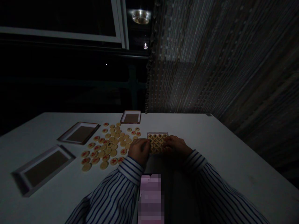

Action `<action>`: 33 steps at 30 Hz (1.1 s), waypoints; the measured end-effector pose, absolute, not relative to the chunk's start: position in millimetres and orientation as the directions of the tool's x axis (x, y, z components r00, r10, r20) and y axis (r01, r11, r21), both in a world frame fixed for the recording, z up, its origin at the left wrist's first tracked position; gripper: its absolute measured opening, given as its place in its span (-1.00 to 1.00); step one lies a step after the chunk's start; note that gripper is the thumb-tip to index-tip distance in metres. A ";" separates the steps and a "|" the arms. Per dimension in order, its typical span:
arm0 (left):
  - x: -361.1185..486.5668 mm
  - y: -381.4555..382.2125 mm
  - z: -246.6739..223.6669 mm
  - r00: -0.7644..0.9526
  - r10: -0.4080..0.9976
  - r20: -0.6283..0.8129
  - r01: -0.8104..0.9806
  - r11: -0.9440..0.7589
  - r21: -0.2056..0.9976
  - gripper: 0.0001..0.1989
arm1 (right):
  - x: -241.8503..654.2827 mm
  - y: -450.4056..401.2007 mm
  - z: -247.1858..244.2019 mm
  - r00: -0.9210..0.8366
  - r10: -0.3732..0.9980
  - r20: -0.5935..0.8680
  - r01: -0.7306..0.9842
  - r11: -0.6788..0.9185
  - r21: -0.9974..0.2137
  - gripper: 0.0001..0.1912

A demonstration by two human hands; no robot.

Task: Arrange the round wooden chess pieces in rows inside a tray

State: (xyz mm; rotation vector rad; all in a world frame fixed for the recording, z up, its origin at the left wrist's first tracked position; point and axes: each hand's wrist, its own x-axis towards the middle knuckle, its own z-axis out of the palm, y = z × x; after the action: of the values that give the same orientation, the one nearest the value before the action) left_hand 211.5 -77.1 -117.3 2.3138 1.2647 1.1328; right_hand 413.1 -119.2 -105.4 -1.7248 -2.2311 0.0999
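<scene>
A small open box (157, 134) lies on the white table, filled with rows of round wooden Chinese chess pieces (156, 141) with dark characters. At its left edge is my left hand (139, 151), fingers curled together; what they hold, if anything, is hidden. My right hand (177, 145) reaches over the box's right side, its bent fingers touching the pieces there. Whether it pinches one cannot be made out in the dim light. Left of my hands, many loose Chinese chess pieces (113, 146) are spread flat, some showing red characters, others plain side up.
Three open shallow box parts lie on the table (224, 168): one near left (49, 168), one farther left (80, 132), one at the back (131, 117). A bead-string curtain (187, 62) hangs behind at the right. A dark window stands at the back left.
</scene>
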 end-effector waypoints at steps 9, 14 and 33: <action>210.1 -78.0 -115.6 0.268 0.809 0.524 0.573 -0.571 0.588 -0.78 | 414.6 -122.1 -90.5 -0.116 0.823 0.555 0.887 0.337 -0.314 -0.86; 208.9 -78.3 -113.7 0.245 0.800 0.548 0.555 -0.579 0.597 -0.78 | 414.1 -122.5 -88.1 -0.075 0.783 0.617 0.874 0.350 -0.338 -0.89; 156.8 -78.6 -67.5 0.012 0.871 0.491 0.507 -0.429 0.748 -0.72 | 410.1 -124.3 -84.1 -0.012 0.760 0.650 0.847 0.353 -0.397 -0.84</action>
State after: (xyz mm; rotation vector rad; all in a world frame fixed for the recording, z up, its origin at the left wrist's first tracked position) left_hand 156.8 -78.6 -67.5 1.9364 1.4131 1.3876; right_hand 410.1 -124.3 -84.1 -1.4223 -1.7810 -0.1319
